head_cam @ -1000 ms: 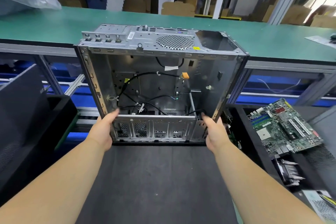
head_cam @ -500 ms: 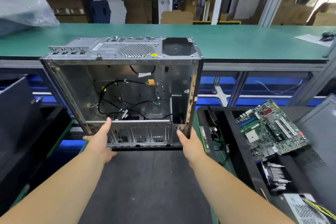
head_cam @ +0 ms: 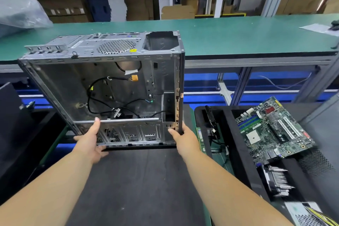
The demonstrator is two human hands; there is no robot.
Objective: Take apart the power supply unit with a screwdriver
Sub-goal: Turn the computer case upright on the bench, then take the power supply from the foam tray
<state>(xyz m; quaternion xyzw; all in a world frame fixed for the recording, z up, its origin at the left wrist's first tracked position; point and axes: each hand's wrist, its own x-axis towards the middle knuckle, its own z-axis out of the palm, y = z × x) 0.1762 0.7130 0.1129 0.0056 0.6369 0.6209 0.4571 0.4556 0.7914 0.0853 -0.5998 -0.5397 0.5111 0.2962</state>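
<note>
At the case's (head_cam: 102, 86) lower left corner, the left hand (head_cam: 88, 143) has its grip on the frame: the thumb lies up along the crossbar and the fingers wrap under the bottom edge, with the forearm reaching in straight from low left. As a judgement, the step in hand is not unscrewing but clearing the gutted case off the mat (head_cam: 135, 185), since the bay at the case's top right corner is an empty black hole and only loose cables (head_cam: 102, 104) hang inside. The case stands upright and tilted, its open side facing the person, its back leaning toward the green counter (head_cam: 238, 36) behind it. At the case's lower right corner, the right hand (head_cam: 183, 138) grips the front post, thumb pressed on the inner plate and fingers curled round the outer edge; both grips hold the case and neither holds a tool. Right of the case, a black tray (head_cam: 236, 152) carries a motherboard (head_cam: 273, 130) and, nearer the person, a finned heatsink (head_cam: 277, 181). Far right of the case, at the frame's bottom corner, a grey vented box with yellow wires looks like the power supply (head_cam: 308, 216), though it is cut off. No screwdriver shows. The next move calls for setting the case aside with both hands, then bringing the power supply onto the mat and finding a driver.
</note>
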